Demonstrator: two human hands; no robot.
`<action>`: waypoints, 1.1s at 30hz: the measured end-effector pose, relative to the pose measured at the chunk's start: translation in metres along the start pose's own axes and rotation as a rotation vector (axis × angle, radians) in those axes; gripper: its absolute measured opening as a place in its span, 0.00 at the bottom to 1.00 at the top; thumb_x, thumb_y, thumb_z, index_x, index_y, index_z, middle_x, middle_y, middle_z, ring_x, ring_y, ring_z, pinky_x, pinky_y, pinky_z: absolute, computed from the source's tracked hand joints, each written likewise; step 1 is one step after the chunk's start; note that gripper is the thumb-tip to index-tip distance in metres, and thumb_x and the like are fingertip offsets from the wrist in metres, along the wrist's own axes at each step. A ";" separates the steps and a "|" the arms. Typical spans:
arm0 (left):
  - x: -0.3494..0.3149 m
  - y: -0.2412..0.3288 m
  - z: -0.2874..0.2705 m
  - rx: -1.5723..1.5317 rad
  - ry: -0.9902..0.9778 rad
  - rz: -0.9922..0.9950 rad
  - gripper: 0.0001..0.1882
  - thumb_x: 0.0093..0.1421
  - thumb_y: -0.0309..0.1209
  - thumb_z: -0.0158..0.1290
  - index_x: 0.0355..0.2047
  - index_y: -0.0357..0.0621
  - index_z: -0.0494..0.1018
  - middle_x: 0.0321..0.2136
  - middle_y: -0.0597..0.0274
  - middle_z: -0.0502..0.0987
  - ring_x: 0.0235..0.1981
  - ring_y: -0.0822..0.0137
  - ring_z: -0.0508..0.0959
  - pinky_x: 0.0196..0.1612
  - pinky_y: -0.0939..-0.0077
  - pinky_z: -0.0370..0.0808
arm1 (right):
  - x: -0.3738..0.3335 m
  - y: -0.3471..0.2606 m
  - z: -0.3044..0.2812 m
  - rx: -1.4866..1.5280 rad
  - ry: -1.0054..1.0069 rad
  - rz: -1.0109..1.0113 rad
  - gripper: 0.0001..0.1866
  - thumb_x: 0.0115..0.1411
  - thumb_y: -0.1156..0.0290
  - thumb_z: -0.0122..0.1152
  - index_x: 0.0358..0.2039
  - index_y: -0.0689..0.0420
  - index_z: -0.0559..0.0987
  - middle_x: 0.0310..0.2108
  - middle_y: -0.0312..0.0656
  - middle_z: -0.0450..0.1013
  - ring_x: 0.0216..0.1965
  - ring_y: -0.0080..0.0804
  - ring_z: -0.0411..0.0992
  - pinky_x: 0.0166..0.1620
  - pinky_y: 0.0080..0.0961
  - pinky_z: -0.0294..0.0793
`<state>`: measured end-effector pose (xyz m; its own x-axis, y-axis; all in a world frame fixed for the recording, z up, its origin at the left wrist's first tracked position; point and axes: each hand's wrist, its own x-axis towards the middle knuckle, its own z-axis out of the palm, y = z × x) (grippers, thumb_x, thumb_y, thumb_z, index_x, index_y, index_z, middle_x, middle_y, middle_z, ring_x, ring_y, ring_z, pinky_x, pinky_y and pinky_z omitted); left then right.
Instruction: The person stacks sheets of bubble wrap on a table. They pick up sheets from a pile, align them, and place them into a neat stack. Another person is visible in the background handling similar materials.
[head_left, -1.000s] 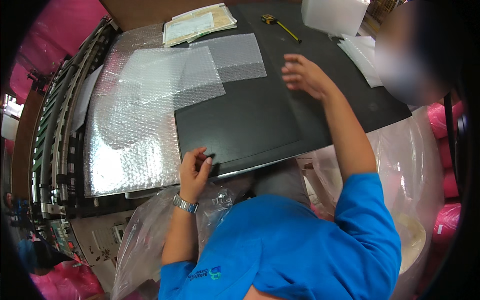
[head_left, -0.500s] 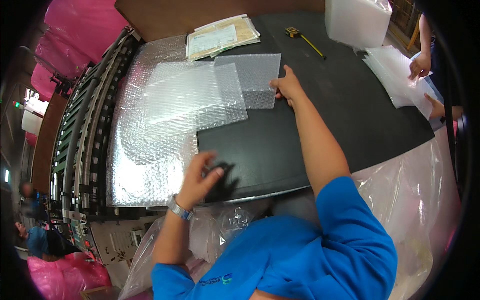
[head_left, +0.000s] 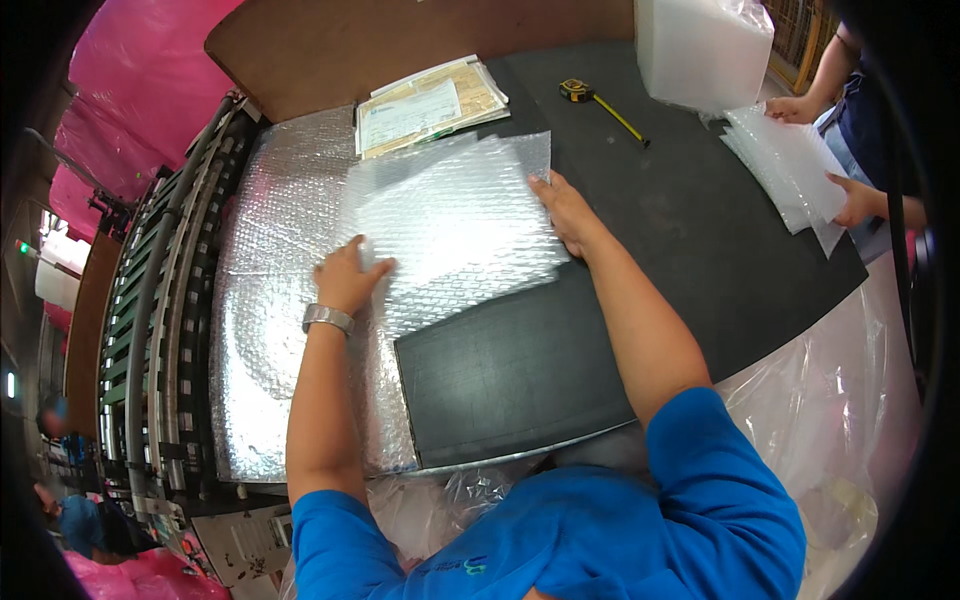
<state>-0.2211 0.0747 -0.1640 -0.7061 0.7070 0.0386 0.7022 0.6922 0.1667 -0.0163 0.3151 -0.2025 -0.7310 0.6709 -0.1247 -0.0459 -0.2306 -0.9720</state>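
A small pile of clear bubble wrap sheets (head_left: 470, 230) lies between my hands, its layers slightly out of line. At its left edge, my left hand (head_left: 347, 278) has its fingers and thumb spread, above the wider bubble wrap (head_left: 265, 290) that covers the left of the table. My right hand (head_left: 568, 215) rests along the right edge of the pile. Its fingers are stretched out and touch the sheets, not wrapped round them. The undersides of the sheets are hidden.
Papers (head_left: 425, 108) lie beyond the sheets on the black tabletop (head_left: 690, 240). A yellow tape measure (head_left: 577, 91) has its blade out. A white stack (head_left: 705, 50) stands far right; beside it a co-worker's hands hold clear sheets (head_left: 785, 165). A roller machine (head_left: 165, 290) borders the left.
The upper sheet has moved right onto the other one. My left hand has moved forward and left to the pile's edge; the right has come slightly nearer. The co-worker's hands have shifted.
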 end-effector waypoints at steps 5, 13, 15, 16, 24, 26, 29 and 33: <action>-0.009 0.024 0.010 -0.343 -0.005 0.130 0.34 0.45 0.44 0.57 0.51 0.44 0.60 0.32 0.47 0.73 0.35 0.52 0.73 0.39 0.64 0.69 | -0.009 -0.007 0.001 -0.104 -0.057 -0.095 0.35 0.49 0.72 0.59 0.54 0.64 0.54 0.45 0.49 0.65 0.46 0.35 0.65 0.47 0.27 0.65; 0.004 0.000 0.018 -0.720 0.054 0.033 0.44 0.49 0.51 0.51 0.56 0.33 0.48 0.52 0.34 0.55 0.55 0.47 0.56 0.56 0.63 0.55 | -0.004 0.000 -0.001 -0.020 -0.122 -0.152 0.32 0.47 0.74 0.59 0.51 0.64 0.56 0.43 0.47 0.65 0.42 0.34 0.66 0.44 0.29 0.67; -0.002 0.019 0.013 -0.897 0.015 0.046 0.45 0.50 0.53 0.49 0.57 0.33 0.44 0.55 0.33 0.50 0.58 0.47 0.51 0.57 0.63 0.52 | -0.001 0.002 -0.005 -0.042 -0.152 -0.138 0.31 0.47 0.74 0.59 0.50 0.64 0.57 0.42 0.48 0.65 0.41 0.35 0.67 0.44 0.29 0.68; -0.002 0.021 0.009 -0.830 0.043 0.107 0.44 0.50 0.48 0.50 0.58 0.36 0.43 0.55 0.35 0.51 0.57 0.47 0.53 0.56 0.61 0.54 | -0.002 0.003 -0.004 -0.044 -0.162 -0.126 0.30 0.47 0.74 0.58 0.49 0.64 0.57 0.42 0.48 0.65 0.41 0.35 0.67 0.44 0.30 0.68; -0.029 0.052 -0.001 -0.464 0.609 0.556 0.14 0.51 0.31 0.51 0.38 0.44 0.68 0.28 0.55 0.70 0.29 0.59 0.72 0.31 0.69 0.69 | -0.006 0.001 0.013 -0.146 0.041 -0.065 0.28 0.51 0.74 0.54 0.51 0.64 0.57 0.41 0.49 0.65 0.39 0.36 0.68 0.40 0.28 0.69; -0.037 0.062 -0.001 -0.427 0.588 0.689 0.07 0.51 0.30 0.50 0.31 0.45 0.71 0.21 0.60 0.70 0.21 0.62 0.72 0.24 0.72 0.70 | 0.000 0.006 0.007 0.017 -0.009 -0.066 0.28 0.51 0.73 0.53 0.52 0.64 0.56 0.42 0.49 0.65 0.39 0.36 0.68 0.40 0.29 0.70; -0.036 0.060 -0.002 -0.399 0.636 0.727 0.03 0.50 0.29 0.51 0.26 0.46 0.70 0.19 0.63 0.69 0.18 0.63 0.72 0.21 0.72 0.69 | 0.006 0.012 -0.001 0.089 -0.082 -0.057 0.26 0.53 0.70 0.47 0.52 0.63 0.58 0.43 0.47 0.65 0.42 0.36 0.66 0.44 0.31 0.68; -0.034 0.057 -0.006 -0.379 0.697 0.716 0.02 0.49 0.28 0.51 0.24 0.46 0.70 0.18 0.63 0.69 0.17 0.64 0.71 0.19 0.73 0.68 | 0.013 0.016 -0.009 0.098 -0.155 -0.064 0.26 0.52 0.72 0.46 0.53 0.63 0.58 0.44 0.47 0.65 0.42 0.36 0.66 0.45 0.31 0.68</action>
<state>-0.1572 0.0893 -0.1498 -0.1212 0.6088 0.7840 0.9846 -0.0264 0.1728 -0.0204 0.3268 -0.2215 -0.8201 0.5718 -0.0232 -0.1568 -0.2635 -0.9518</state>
